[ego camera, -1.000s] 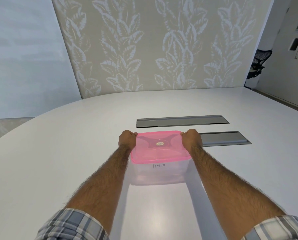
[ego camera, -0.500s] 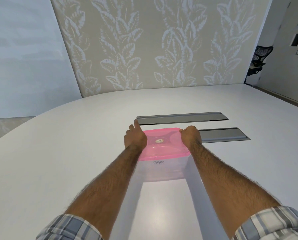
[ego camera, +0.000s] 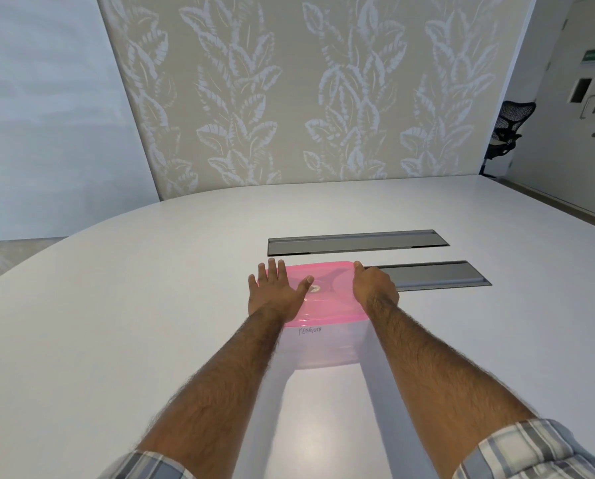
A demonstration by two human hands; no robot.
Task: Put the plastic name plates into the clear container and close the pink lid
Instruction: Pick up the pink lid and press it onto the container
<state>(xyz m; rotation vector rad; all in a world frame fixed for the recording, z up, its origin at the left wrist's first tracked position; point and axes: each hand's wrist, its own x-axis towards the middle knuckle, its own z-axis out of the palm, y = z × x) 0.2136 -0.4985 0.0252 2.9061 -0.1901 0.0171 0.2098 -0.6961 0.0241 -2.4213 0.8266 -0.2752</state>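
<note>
A clear container [ego camera: 323,347] marked "PENGUIN" stands on the white table [ego camera: 116,323] in front of me. The pink lid [ego camera: 330,299] lies on top of it. My left hand [ego camera: 275,293] rests flat on the lid's left part, fingers spread, thumb near the lid's centre knob. My right hand [ego camera: 374,285] curls over the lid's right edge, its fingertips at the far right corner. No name plates show through the cloudy walls.
Two grey recessed cable panels sit in the table just beyond the container, the far panel [ego camera: 356,240] and the near panel [ego camera: 434,274]. A black office chair [ego camera: 507,133] stands at the far right by a door. A leaf-patterned wall runs behind the table.
My left hand left the lid's left edge, rose, and now lies flat and spread on top of the lid. My right hand stayed at the right edge.
</note>
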